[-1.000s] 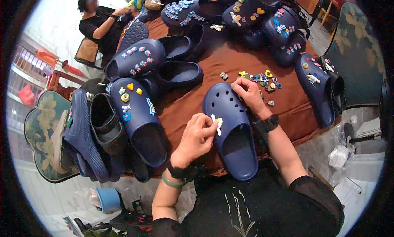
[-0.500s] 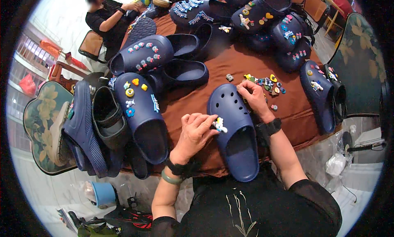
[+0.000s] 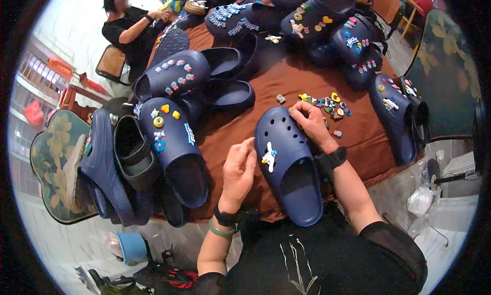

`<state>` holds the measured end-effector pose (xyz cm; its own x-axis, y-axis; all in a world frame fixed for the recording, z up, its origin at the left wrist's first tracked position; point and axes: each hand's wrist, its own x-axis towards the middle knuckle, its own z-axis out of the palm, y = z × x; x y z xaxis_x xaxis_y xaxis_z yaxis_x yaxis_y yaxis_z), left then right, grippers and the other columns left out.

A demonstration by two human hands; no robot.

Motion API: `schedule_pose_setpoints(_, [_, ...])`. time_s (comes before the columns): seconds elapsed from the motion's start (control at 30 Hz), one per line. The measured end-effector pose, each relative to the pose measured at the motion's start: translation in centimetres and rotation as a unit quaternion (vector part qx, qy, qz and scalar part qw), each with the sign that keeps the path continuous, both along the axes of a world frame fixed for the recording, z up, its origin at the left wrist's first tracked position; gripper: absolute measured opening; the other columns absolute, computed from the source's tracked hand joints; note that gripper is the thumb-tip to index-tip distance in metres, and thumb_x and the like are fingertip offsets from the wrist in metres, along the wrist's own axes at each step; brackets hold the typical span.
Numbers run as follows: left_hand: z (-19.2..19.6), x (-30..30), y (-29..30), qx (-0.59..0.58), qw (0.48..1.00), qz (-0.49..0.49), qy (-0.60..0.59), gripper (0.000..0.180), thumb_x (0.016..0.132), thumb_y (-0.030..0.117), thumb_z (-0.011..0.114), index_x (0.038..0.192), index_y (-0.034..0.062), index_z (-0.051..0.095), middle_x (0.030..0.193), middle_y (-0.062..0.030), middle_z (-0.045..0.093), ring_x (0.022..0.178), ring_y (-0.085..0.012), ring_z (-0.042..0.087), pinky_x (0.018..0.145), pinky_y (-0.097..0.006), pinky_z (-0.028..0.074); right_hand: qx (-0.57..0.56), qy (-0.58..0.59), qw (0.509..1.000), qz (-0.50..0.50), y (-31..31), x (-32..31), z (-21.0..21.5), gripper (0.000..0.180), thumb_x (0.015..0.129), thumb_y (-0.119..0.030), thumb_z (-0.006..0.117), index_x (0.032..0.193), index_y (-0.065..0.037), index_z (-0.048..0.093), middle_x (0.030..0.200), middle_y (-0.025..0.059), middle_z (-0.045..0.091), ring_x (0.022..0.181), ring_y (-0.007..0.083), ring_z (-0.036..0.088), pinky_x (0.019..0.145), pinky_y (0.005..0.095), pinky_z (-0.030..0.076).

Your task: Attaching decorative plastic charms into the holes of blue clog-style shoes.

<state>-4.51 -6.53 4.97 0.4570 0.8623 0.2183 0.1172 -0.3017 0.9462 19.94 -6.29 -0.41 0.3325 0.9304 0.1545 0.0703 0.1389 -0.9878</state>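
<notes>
A navy clog [image 3: 286,180] with round holes lies toe-away in front of me. A white figure charm [image 3: 269,157] with blue and yellow bits sits on the left side of its upper. My left hand [image 3: 238,175] hovers just left of the clog, apart from it, fingers stretched upward and nothing visible in them. At the toe's right edge, my right hand [image 3: 311,122] is closed with its fingertips against the rim; its palm side is hidden. Beyond it, several small colourful charms [image 3: 327,105] are scattered on the brown cloth, with a grey one [image 3: 280,98] lying apart.
Left of me stands a decorated navy clog [image 3: 174,141] beside stacked clogs [image 3: 110,167]. More decorated clogs [image 3: 176,72] crowd the brown-covered table [image 3: 276,72]. Another decorated pair [image 3: 394,111] rests at the right edge. A person [image 3: 125,29] works at the far left.
The white charm, held in my left hand before, now sits on the clog. My left hand has let go and drawn back left. My right hand stays at the toe.
</notes>
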Motion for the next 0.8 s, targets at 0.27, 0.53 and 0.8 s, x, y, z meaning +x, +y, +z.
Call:
schedule_pose_setpoints(0.27, [-0.6,1.3,2.5,0.078,0.994,0.043,0.058,0.024,0.088,0.006,0.060,0.111,-0.0018,0.062,0.108,-0.0105,0.056,0.102,-0.0212,0.054,0.088,-0.030,0.043,0.086,0.176,0.963,-0.183,-0.4,3.2,1.1,0.019,0.093,-0.019,0.057,0.080,-0.005,0.061,0.073,-0.0065,0.054,0.067,0.0017,0.044,0.061,0.0199,0.037])
schedule_pose_setpoints(0.53, [-2.1,4.1,5.7,0.060,0.986,-0.058,0.147,0.048,0.089,0.016,0.063,0.129,-0.0026,0.046,0.124,-0.0142,0.052,0.116,-0.0204,0.050,0.098,-0.031,0.040,0.070,-0.086,0.994,0.021,-1.3,4.1,2.2,0.012,0.083,-0.016,0.064,0.089,-0.006,0.065,0.083,0.0018,0.064,0.076,0.0115,0.057,0.068,0.0254,0.045])
schedule_pose_setpoints(0.8, [-4.6,2.9,6.1,-0.043,0.997,0.001,0.057,0.034,0.092,0.015,0.057,0.120,-0.0053,0.056,0.119,-0.0146,0.058,0.110,-0.0229,0.055,0.094,-0.031,0.042,0.042,-0.476,0.875,0.075,-2.1,4.3,1.0,0.023,0.074,-0.013,0.071,0.096,-0.015,0.066,0.097,-0.0004,0.063,0.102,0.0219,0.050,0.090,0.0377,0.029])
